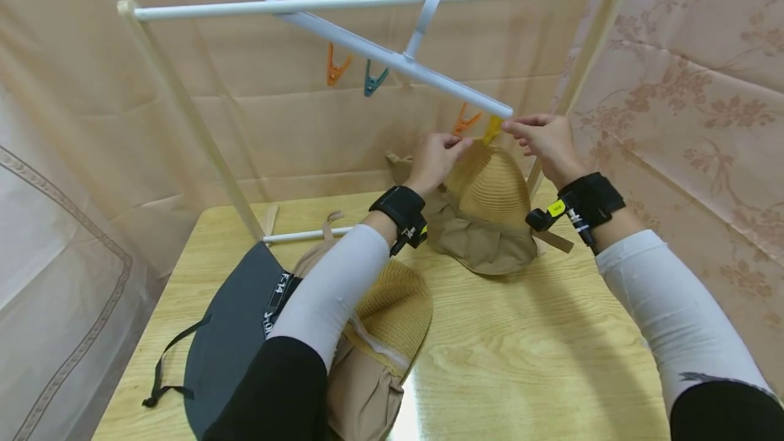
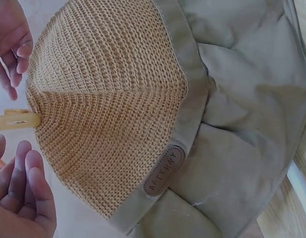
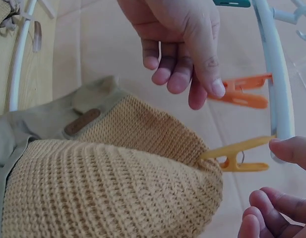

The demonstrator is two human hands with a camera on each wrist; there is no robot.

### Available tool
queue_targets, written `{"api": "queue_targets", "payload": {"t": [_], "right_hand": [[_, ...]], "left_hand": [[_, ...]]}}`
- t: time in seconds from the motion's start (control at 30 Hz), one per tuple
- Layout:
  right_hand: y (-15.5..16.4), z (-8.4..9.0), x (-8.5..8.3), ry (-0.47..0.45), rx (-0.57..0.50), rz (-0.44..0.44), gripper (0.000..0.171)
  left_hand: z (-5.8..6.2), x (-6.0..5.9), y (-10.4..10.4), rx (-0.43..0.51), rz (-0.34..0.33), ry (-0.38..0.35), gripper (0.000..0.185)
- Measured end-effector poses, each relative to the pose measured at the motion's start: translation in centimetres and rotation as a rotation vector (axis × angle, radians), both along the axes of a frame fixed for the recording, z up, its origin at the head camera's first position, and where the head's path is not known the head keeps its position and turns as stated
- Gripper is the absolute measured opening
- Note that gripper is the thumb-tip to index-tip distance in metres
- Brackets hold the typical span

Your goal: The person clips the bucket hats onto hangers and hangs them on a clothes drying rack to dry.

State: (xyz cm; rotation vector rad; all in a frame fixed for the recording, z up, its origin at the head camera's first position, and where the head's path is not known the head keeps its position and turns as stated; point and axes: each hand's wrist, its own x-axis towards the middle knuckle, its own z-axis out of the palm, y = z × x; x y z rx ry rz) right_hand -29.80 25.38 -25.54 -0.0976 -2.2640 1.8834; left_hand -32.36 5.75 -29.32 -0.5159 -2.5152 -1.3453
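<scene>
A tan knitted hat (image 1: 493, 186) with a khaki brim hangs by its crown from a yellow clothespin (image 3: 242, 148) at the lower right end of a tilted pale-blue hanger (image 1: 367, 50). My left hand (image 1: 433, 162) is beside the crown, its fingers loosely bent around nothing. From the right wrist view, its thumb overlaps an orange clothespin (image 3: 239, 94); contact cannot be told. My right hand (image 1: 548, 145) is at the hanger's end, with a fingertip close to the yellow clothespin's handle and the other fingers relaxed. A brown label (image 2: 164, 171) marks the hat's band.
The hanger's hook is over the white top rod (image 1: 233, 7) of a rack standing on the wooden table (image 1: 520, 359). Another orange clothespin (image 1: 335, 68) and a teal one (image 1: 374, 80) hang farther left. A dark grey hat (image 1: 226, 332) and another tan hat (image 1: 401, 298) lie at front left.
</scene>
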Motion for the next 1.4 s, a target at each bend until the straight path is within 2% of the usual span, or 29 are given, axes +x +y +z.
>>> {"api": "queue_targets", "payload": {"t": [0.1, 0.3, 0.43, 0.53, 0.73, 0.9, 1.07, 1.4], "right_hand": [[0.0, -0.4, 0.0, -0.013, 0.048, -0.010, 0.023], [0.1, -1.0, -0.2, -0.039, 0.153, -0.018, 0.056], [0.0, -1.2, -0.3, -0.070, 0.228, 0.007, 0.072], [0.0, -1.3, -0.4, -0.086, 0.267, 0.043, 0.078], [0.1, -1.8, -0.3, -0.074, 0.357, 0.091, 0.079], [0.2, -2.2, 0.0, -0.044, 0.453, 0.089, 0.077], [0.2, -2.4, 0.6, -0.012, 0.486, 0.087, 0.076], [0.0, -2.7, 1.8, 0.052, 0.564, 0.065, 0.067]], "left_hand": [[-0.3, 0.0, -0.4, -0.018, 0.014, 0.004, 0.031], [-0.7, -0.2, -1.0, -0.044, 0.032, -0.026, 0.032], [-0.8, -0.2, -1.3, -0.043, 0.025, -0.036, 0.031], [-0.8, -0.3, -1.4, -0.071, 0.026, -0.043, 0.030], [-1.0, -0.3, -1.6, -0.143, 0.021, -0.041, 0.034], [-1.0, 0.0, -1.5, -0.201, -0.002, -0.024, 0.042], [-1.0, 0.3, -1.4, -0.238, -0.011, -0.001, 0.044], [-1.2, 0.8, -1.7, -0.238, -0.009, 0.014, 0.042]]}}
